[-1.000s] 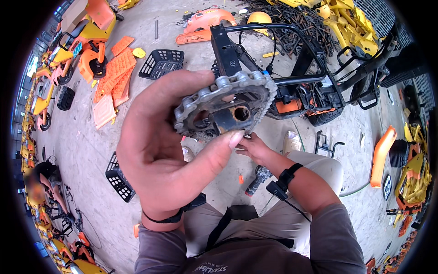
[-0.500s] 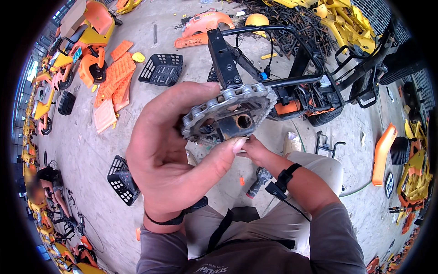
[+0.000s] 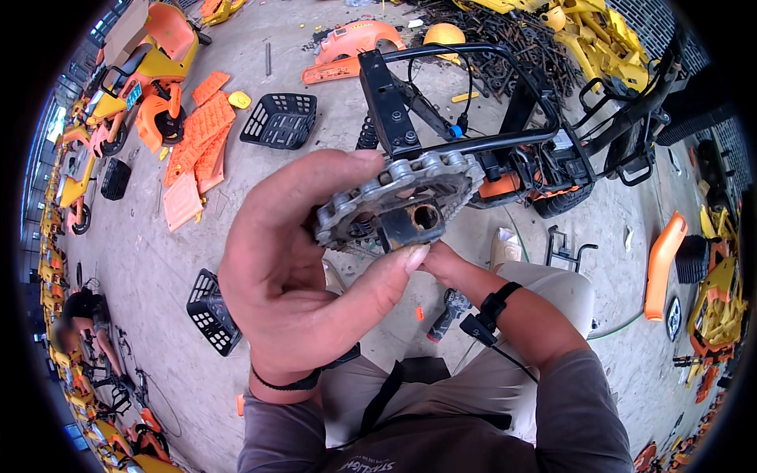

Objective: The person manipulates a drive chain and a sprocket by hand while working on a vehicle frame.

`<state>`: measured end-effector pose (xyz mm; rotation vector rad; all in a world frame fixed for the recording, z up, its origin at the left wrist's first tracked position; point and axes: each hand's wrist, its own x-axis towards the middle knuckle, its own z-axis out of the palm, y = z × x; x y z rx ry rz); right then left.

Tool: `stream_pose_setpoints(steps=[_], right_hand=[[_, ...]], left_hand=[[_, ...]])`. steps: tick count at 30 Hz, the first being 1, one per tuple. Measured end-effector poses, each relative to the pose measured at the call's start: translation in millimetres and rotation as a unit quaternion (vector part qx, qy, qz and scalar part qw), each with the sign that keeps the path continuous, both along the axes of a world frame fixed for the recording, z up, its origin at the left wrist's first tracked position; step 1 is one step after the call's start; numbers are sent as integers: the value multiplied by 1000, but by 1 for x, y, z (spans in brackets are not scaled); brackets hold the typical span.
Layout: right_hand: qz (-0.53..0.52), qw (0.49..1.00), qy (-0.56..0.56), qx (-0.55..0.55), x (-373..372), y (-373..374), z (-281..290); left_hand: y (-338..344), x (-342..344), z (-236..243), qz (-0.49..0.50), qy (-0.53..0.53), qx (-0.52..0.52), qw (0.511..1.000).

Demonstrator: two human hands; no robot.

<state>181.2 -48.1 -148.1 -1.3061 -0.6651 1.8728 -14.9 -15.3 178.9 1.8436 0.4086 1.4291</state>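
"Pose at left?"

"My left hand [image 3: 280,268] is curled, fingers [image 3: 335,167] above and thumb [image 3: 371,288] below, gripping a tilted, chain-wrapped sprocket [image 3: 400,221] before the black frame [image 3: 505,142]."

"And at right?"

"My right hand [image 3: 446,265] lies just beyond the left thumb's tip, forearm [image 3: 540,325] slanting up and inward; its fingers are hidden, so I cannot tell their grip."
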Motion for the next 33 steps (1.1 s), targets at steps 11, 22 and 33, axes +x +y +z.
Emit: stream_pose_setpoints(steps=[11,22,33], right_hand=[[37,999,-2,1,0,-5,7],[320,812,-475,111,16,1,107],[53,870,-377,314,52,-6,222]], left_hand=[[0,-2,1,2,3,-1,1000],[-1,-2,2,34,4,-26,999],[-11,3,-9,1,70,-144,987]])
